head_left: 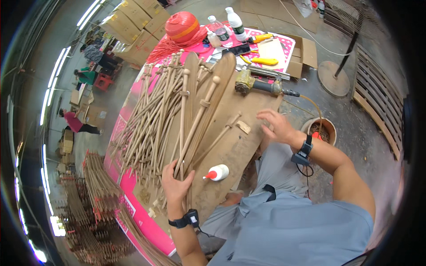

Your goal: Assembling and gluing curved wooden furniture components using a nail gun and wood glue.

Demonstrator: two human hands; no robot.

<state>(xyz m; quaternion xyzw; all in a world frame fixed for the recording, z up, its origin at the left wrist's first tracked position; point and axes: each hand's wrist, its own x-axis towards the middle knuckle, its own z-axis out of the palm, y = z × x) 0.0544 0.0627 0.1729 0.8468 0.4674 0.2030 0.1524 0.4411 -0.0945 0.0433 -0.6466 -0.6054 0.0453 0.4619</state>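
My left hand point(175, 182) is at the lower end of the long wooden pieces, thumb and fingers apart. Its fingertips are close to a ball-tipped wooden rod point(198, 116) with a small collar; whether they touch it I cannot tell. Under that rod lies a flat, round-ended wooden slat point(227, 66), with another slat point(191, 66) beside it. My right hand point(278, 126) hovers open over the table's right edge, fingers curved and holding nothing. Nearest to it are a small wooden block point(243, 127) and a short thin rod point(217, 141). A white glue bottle point(218, 172) with a red cap lies between my hands.
A heap of thin wooden rods point(151, 115) covers the table's left. Farther back are an air tool point(257, 85) with a hose, yellow cutters point(265, 61), bottles point(235, 22) and red twine point(182, 27). A bucket point(327, 129), fan stand point(333, 79) and pallet point(377, 97) stand right.
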